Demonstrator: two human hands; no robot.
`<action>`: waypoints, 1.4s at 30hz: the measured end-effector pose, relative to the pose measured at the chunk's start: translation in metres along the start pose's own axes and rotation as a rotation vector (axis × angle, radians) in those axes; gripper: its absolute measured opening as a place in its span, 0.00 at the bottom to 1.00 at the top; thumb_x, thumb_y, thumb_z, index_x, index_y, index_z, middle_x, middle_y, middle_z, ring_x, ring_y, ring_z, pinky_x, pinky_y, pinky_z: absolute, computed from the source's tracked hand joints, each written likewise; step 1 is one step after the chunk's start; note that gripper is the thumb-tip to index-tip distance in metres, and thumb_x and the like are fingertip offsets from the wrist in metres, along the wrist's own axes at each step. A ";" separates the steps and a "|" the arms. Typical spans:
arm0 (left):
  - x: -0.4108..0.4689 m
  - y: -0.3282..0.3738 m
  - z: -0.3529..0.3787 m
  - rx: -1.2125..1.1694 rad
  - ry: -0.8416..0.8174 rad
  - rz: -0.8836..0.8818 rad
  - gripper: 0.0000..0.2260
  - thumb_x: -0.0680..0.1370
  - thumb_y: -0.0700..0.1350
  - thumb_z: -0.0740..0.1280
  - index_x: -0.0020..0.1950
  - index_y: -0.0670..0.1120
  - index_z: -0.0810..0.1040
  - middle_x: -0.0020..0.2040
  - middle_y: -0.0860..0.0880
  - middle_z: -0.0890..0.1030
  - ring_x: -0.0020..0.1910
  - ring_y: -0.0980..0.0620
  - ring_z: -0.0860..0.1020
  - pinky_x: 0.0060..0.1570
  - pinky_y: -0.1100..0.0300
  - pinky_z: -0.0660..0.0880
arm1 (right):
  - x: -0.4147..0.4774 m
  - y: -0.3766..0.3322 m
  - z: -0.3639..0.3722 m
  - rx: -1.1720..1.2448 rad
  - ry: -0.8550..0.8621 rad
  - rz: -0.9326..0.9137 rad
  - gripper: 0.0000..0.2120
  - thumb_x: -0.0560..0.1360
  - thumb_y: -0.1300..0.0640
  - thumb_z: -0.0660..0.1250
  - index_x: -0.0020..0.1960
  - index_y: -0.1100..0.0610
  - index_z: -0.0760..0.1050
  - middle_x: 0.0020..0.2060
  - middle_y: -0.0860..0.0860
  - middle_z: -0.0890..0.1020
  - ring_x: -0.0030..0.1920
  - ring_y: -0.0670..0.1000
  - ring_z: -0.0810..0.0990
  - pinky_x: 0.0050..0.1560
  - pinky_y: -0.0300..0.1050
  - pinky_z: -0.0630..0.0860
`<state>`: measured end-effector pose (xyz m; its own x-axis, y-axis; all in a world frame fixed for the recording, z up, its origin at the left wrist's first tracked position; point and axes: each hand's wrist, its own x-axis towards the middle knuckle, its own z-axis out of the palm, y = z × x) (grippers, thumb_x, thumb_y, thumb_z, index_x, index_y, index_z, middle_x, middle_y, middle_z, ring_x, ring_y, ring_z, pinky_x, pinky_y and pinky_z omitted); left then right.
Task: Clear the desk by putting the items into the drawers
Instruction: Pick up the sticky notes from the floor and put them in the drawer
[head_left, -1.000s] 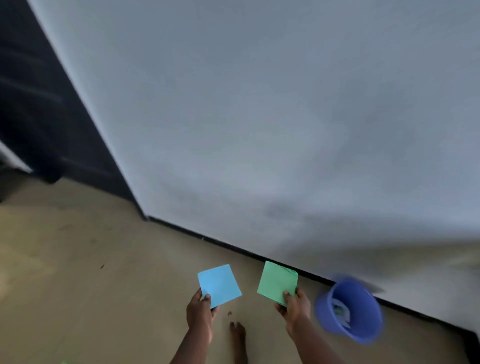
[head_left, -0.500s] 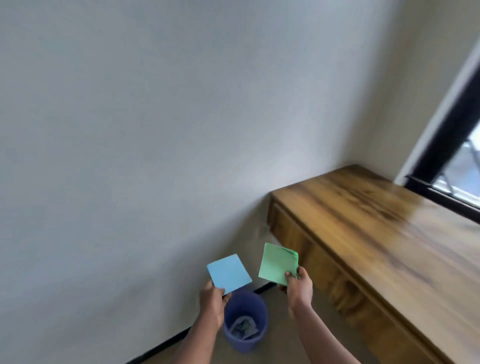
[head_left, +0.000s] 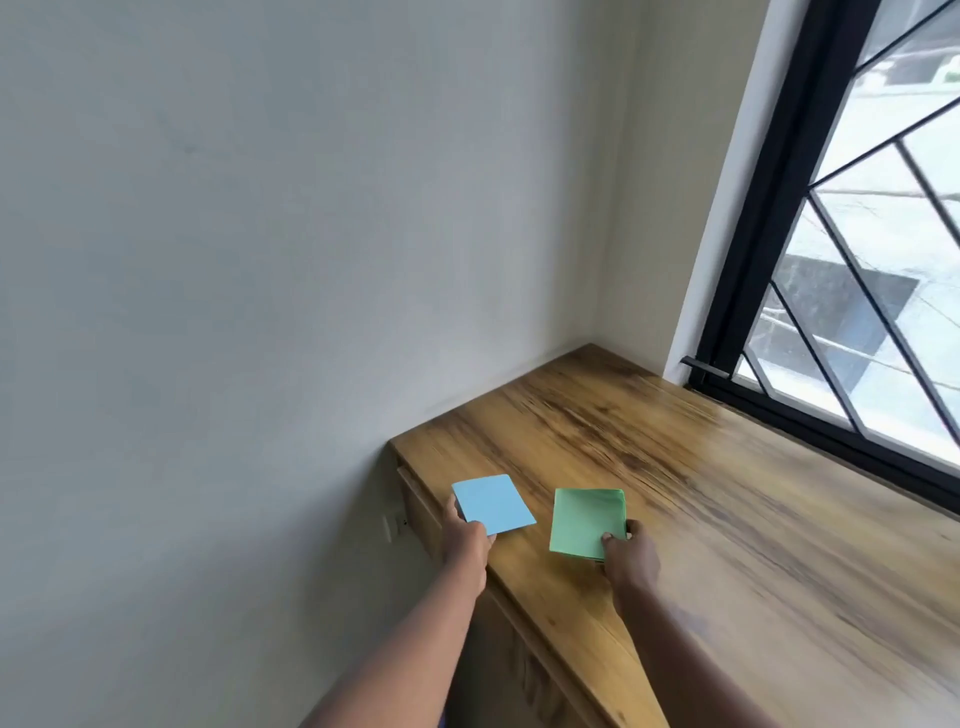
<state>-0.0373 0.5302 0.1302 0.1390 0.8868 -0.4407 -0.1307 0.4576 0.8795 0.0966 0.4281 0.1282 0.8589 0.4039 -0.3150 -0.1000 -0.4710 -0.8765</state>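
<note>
Two paper pads are held over the wooden worktop (head_left: 701, 509) near its left end. Left hand (head_left: 465, 540) grips the blue pad (head_left: 493, 504) by its near edge; right hand (head_left: 631, 558) pinches the green pad (head_left: 584, 522) at its near corner.

Desk (head_left: 727, 519): wall (head_left: 260, 260) at 10 o'clock, window (head_left: 857, 260) at 2 o'clock.
Left pad (head_left: 493, 504): over Desk edge, 9 o'clock of right pad (head_left: 587, 522).

Blue pad (head_left: 493, 504): thin pale-blue rectangle, held nearly flat, pinched at its near corner by the left hand (head_left: 465, 538) over the left end of the wooden desk (head_left: 727, 493); green pad (head_left: 587, 522): thicker stack of sheets, just right of it and apart, gripped at its near edge by the right hand (head_left: 631, 553).
</note>
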 end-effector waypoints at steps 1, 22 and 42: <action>0.002 0.000 0.007 0.026 0.004 0.006 0.32 0.77 0.25 0.51 0.77 0.51 0.56 0.71 0.43 0.68 0.67 0.43 0.71 0.65 0.49 0.72 | 0.004 -0.002 -0.002 -0.050 -0.010 -0.003 0.19 0.77 0.64 0.60 0.68 0.62 0.66 0.55 0.60 0.78 0.51 0.60 0.78 0.50 0.55 0.78; 0.026 -0.008 0.026 1.029 0.053 0.353 0.20 0.80 0.40 0.62 0.71 0.49 0.68 0.77 0.47 0.55 0.76 0.46 0.54 0.66 0.56 0.70 | -0.004 -0.020 0.035 -0.566 0.096 -0.136 0.19 0.76 0.68 0.55 0.66 0.60 0.65 0.66 0.60 0.62 0.66 0.63 0.60 0.65 0.58 0.60; -0.115 -0.124 -0.254 0.687 0.636 0.085 0.19 0.78 0.37 0.58 0.69 0.43 0.71 0.71 0.43 0.66 0.71 0.45 0.63 0.70 0.59 0.60 | -0.239 0.109 0.186 -0.801 -0.558 -0.991 0.11 0.72 0.69 0.62 0.52 0.68 0.79 0.53 0.66 0.77 0.54 0.67 0.73 0.52 0.57 0.70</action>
<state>-0.2867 0.3877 0.0261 -0.4337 0.8770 -0.2071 0.5203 0.4314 0.7370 -0.2132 0.4259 0.0401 0.0707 0.9967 0.0399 0.9006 -0.0465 -0.4321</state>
